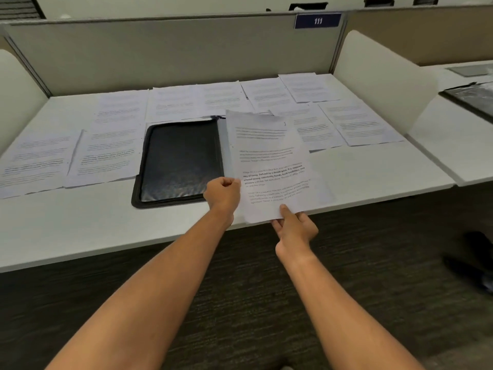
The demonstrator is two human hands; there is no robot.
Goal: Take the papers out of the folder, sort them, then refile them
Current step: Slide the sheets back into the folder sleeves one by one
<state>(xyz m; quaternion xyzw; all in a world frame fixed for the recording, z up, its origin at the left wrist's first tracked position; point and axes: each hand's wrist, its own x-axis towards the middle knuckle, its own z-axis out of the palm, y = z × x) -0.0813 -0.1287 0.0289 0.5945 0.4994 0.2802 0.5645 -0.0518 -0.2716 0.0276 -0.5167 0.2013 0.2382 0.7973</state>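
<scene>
Sorting looks mid-way: both hands pinch one sheet [272, 166], left hand [222, 192] at its side edge, right hand [293, 228] at the bottom, beside the open folder [181, 161]. Other papers [112, 145] lie spread across the bench [80, 231], so next it probably needs laying with its matching pile.

We see a black folder [181, 160] lying open and flat on the white desk [373, 166], its dark glossy inner sleeve facing up. Printed white sheets [112, 137] are spread in rows across the desk to the left of, behind and to the right of the folder, some overlapping at their edges. One printed sheet [272, 166] is lifted and tilted just right of the folder, its lower edge past the desk's front edge.
</scene>
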